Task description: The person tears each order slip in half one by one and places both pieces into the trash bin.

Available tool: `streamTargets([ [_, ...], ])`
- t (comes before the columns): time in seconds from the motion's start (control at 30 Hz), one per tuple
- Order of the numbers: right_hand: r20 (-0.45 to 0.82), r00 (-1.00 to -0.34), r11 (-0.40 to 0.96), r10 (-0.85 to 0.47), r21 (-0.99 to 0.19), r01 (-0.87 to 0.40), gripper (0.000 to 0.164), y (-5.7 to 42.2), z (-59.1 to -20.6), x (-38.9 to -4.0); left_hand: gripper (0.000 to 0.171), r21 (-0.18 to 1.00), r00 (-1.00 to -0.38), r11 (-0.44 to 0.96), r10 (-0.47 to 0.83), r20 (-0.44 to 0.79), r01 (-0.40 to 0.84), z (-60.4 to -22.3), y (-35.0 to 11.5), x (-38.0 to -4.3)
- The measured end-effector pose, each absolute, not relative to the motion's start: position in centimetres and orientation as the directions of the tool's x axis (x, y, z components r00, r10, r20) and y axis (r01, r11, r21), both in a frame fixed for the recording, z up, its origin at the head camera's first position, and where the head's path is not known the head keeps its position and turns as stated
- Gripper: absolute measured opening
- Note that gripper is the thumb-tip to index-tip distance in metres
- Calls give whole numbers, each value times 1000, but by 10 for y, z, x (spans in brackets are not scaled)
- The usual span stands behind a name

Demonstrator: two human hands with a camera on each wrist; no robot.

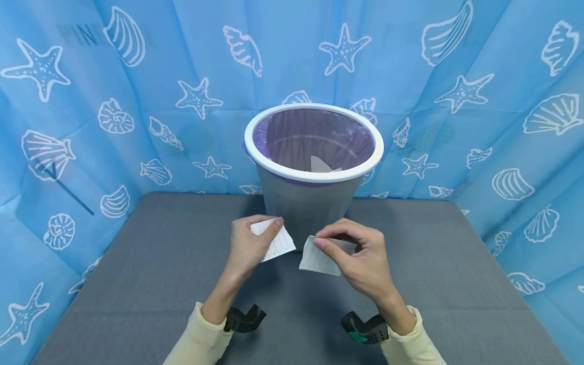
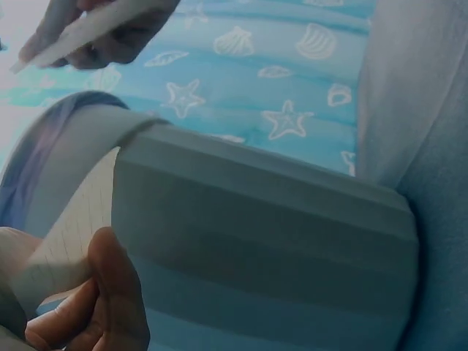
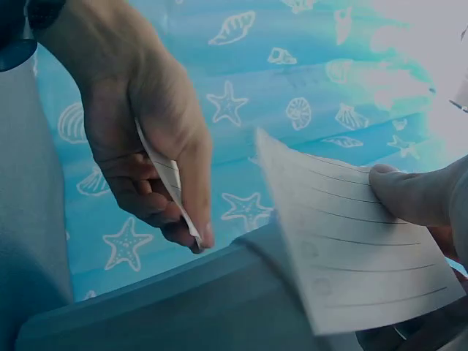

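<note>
In front of the bin, my left hand [image 1: 248, 246] pinches a torn piece of lined paper [image 1: 280, 243] between thumb and fingers. Across a small gap, my right hand [image 1: 365, 256] holds a second lined scrap [image 1: 321, 257] by its upper edge. The right wrist view shows printed lines on that right scrap [image 3: 351, 241]. Behind both hands stands a grey trash bin [image 1: 301, 203] with a white rim and a purple liner [image 1: 292, 134]. A pale paper piece [image 1: 320, 164] lies inside it; the bin's bottom is hidden by the front rim.
The bin stands at the back of a grey cloth-covered table [image 1: 150, 284]. A blue curtain [image 1: 292, 45] with white shells and starfish hangs behind it and along both sides. Dark devices sit on the left wrist [image 1: 245, 319] and right wrist [image 1: 365, 328].
</note>
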State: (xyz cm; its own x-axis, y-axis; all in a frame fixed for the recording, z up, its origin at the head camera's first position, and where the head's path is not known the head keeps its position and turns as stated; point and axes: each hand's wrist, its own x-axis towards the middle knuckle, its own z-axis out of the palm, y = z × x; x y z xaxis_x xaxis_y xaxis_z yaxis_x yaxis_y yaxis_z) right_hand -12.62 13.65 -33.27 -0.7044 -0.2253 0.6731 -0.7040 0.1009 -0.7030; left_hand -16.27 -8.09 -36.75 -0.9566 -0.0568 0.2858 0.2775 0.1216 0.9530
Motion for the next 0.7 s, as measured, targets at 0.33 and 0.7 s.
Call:
streamTargets([
  [0.33, 733, -663, 79, -153, -659, -748, 9, 152, -321, -129, 16, 923, -920, 121, -102, 378, 366, -342, -101, -156],
  [0.7, 743, -664, 213, -83, -637, -741, 7, 188, -271, -148, 22, 868, -868, 184, -109, 485, 462, -277, -133, -169],
])
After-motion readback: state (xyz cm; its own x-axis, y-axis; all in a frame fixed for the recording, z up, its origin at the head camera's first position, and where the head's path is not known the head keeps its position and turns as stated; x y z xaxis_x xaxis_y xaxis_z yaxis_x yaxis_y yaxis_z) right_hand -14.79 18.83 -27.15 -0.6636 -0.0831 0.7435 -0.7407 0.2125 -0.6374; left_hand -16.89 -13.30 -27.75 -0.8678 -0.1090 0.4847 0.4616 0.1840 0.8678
